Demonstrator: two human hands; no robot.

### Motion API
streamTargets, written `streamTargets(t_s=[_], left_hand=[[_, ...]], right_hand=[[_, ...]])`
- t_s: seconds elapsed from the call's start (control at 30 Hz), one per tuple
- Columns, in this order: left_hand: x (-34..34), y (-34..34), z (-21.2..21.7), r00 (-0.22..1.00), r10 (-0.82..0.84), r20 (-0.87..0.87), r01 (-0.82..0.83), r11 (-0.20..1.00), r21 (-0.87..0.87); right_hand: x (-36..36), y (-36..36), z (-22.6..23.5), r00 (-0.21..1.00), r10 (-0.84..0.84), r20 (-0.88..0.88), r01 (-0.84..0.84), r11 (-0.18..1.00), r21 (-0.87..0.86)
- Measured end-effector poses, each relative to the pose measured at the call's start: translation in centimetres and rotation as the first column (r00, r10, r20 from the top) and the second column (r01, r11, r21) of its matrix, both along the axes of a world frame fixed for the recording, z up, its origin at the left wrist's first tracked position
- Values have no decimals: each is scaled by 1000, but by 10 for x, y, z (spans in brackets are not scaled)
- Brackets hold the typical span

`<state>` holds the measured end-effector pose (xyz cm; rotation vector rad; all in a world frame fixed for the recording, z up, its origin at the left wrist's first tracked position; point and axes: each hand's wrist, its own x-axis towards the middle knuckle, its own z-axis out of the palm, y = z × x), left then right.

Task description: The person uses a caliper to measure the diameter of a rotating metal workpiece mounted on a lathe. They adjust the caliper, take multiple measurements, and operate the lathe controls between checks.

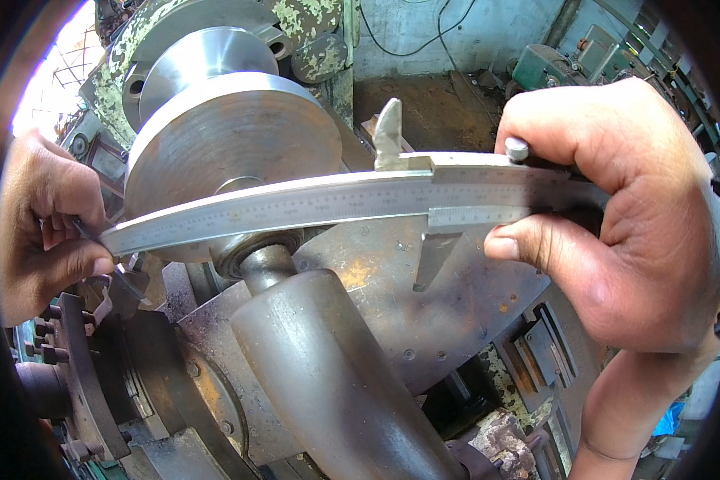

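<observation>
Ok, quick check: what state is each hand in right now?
Left hand: closed, pinching the left end of the metal caliper.
Right hand: closed around the same caliper, near its slider.

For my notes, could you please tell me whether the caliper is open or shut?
Open: the caliper has its sliding jaw far from the end that the left hand pinches.

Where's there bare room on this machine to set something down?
The metal plate has a bare patch bordered by the cylinder, caliper and right hand, though it may slope. Lower left, around the bolted block, is crowded.
</observation>
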<state>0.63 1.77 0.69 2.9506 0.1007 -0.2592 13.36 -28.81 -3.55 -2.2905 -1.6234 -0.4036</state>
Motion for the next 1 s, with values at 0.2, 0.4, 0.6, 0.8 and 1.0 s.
streamTargets(t_s=[0.2, 0.4, 0.6, 0.8, 1.0], left_hand=[[0, 0, 5, 1000, 2, -22, -2, 1000, -31], [-2, -5, 12, 997, 25, -78, -32, 995, -90], [-4, -12, 21, 999, -32, -14, 33, 993, 110], [-6, 9, 43, 754, -155, 639, 99, 987, 122], [2, 15, 53, 582, 132, 802, 449, 770, -453]], right_hand=[[-1, 0, 1, 1000, -11, -22, 10, 1000, -11], [-2, 2, 3, 998, -23, -51, 22, 1000, -22], [3, -1, 10, 993, -49, -108, 46, 998, -33], [-10, -6, 42, 968, -230, -100, 242, 961, 133], [-54, 6, 59, 933, -349, -86, 356, 863, 358]])
